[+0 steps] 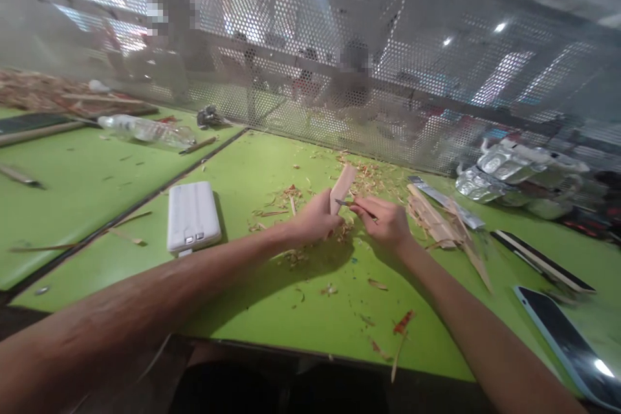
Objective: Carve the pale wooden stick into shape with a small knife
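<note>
L hand (315,217) fingers closed round wood strip (342,187), R hand (385,220) fingers pinching thin knife (356,207) vs strip, shavings (291,197) nearby

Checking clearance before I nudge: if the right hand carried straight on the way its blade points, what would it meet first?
Most likely the wooden strip in the left hand: the right hand aims its thin blade left, its tip apparently already touching.

Pale flat wood strip (342,189) upright, thin carving knife (356,206) against its edge
</note>
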Motion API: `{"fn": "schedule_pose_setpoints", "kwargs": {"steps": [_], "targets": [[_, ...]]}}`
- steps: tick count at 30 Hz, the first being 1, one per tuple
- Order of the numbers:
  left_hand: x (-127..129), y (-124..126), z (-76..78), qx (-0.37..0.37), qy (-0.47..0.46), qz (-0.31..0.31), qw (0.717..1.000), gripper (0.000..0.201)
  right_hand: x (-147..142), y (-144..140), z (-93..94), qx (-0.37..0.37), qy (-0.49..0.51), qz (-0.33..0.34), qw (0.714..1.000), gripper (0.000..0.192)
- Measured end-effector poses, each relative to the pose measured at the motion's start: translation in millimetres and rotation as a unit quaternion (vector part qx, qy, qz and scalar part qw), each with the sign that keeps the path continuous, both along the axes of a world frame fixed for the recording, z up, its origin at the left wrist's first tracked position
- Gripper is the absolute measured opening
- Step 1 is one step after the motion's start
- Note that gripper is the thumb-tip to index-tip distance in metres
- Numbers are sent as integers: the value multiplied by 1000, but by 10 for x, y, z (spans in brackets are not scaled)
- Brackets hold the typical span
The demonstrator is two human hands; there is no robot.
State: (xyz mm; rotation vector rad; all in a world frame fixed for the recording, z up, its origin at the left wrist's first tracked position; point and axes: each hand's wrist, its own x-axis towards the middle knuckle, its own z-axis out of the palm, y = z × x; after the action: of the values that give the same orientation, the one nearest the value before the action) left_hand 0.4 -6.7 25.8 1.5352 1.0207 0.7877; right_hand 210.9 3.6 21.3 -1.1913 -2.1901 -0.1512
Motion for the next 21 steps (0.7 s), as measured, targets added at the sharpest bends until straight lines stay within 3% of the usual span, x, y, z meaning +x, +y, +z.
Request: {"fn": "schedule_pose_setpoints", "kwargs": {"steps": [3,5,7,9,13,18,21], "targets": [[46,-117,11,4,10,-67,998,51,243,169,-15,38,23,-74,996,35],[81,-190,28,14,11,-114,993,50,431,287,-39,25,34,-138,990,33],[96,-219,47,15,3,-121,993,51,564,367,-63,-1,55,-187,981,32],[80,-190,55,-2,-2,-88,996,53,599,393,-68,-15,85,-203,975,34],[-6,-31,13,-67,-38,-27,997,54,425,290,6,-10,115,-156,981,37],[-76,122,-49,-181,-128,-62,973,45,97,41,75,-70,93,-10,993,36],[-82,151,-60,-182,-179,-78,964,38,-58,-60,49,-87,76,59,992,34]]}}
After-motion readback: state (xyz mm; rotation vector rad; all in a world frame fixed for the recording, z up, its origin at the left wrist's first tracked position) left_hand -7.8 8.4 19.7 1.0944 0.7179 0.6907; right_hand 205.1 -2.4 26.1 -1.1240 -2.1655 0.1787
